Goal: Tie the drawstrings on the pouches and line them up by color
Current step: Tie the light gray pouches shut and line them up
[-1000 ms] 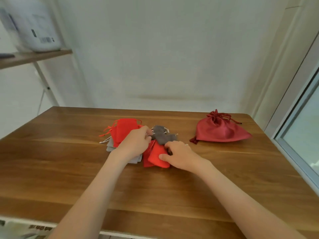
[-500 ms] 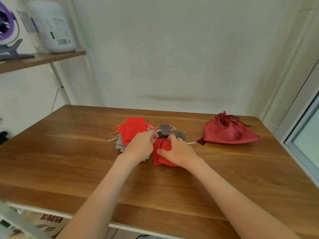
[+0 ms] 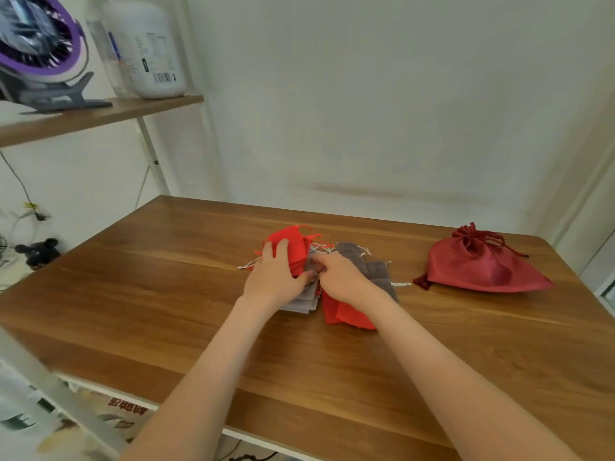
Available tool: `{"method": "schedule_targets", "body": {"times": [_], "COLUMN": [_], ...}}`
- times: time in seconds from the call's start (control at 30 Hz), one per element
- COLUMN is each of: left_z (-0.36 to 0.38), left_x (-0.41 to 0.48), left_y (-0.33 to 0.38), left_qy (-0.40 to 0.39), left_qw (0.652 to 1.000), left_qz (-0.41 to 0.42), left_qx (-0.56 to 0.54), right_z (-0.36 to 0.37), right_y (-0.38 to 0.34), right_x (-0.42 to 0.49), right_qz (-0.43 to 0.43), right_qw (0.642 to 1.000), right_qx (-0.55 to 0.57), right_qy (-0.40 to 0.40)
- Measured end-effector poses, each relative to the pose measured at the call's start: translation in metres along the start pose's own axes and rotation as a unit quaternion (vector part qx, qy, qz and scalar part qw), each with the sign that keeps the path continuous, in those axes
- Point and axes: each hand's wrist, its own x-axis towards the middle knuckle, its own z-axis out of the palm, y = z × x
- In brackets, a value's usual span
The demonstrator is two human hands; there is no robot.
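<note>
Cloth pouches (image 3: 346, 311) – smooth wood table (image 3: 166, 294)

Nothing legible tbh: white jug (image 3: 146, 44) on the shelf (image 3: 100, 116) has a barcode (image 3: 163, 77) and blurry small print; red characters (image 3: 128, 404) below the tabletop's (image 3: 133, 294) near edge, unreadable.

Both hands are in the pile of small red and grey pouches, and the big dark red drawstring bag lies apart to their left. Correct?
No. In the head view the dark red drawstring bag lies apart to their right, not left. The left hand and right hand are indeed in the pouch pile.
</note>
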Motion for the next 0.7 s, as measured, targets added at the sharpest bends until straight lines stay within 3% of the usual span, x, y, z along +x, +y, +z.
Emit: {"method": "schedule_targets", "body": {"times": [0.23, 0.37, 0.43, 0.57, 0.63, 0.7], "left_z": [-0.016, -0.026, -0.026, -0.015, -0.013, -0.016], "left_x": [0.004, 0.003, 0.004, 0.007, 0.006, 0.002], "left_y": [-0.011, -0.024, -0.033, -0.052, -0.048, -0.034], "left_qy": [0.148, 0.216, 0.184, 0.007, -0.017, 0.007], "left_qw": [0.989, 0.974, 0.974, 0.981, 0.982, 0.986], "left_qz": [-0.008, -0.008, -0.013, -0.062, -0.078, -0.055], "left_qx": [-0.026, 0.064, 0.131, 0.183, 0.17, 0.155], "right_z": [0.004, 0.014, 0.021, 0.04, 0.046, 0.045], "right_y": [0.002, 0.005, 0.005, 0.002, -0.001, -0.001], "right_x": [0.017, 0.027, 0.033, 0.04, 0.037, 0.03], "right_qz": [0.033, 0.064, 0.088, 0.119, 0.118, 0.109], "right_qw": [0.999, 0.996, 0.991, 0.982, 0.98, 0.978], "right_qx": [-0.001, -0.004, -0.015, -0.053, -0.04, 0.04], "right_qy": [0.027, 0.063, 0.096, 0.137, 0.152, 0.172]}}
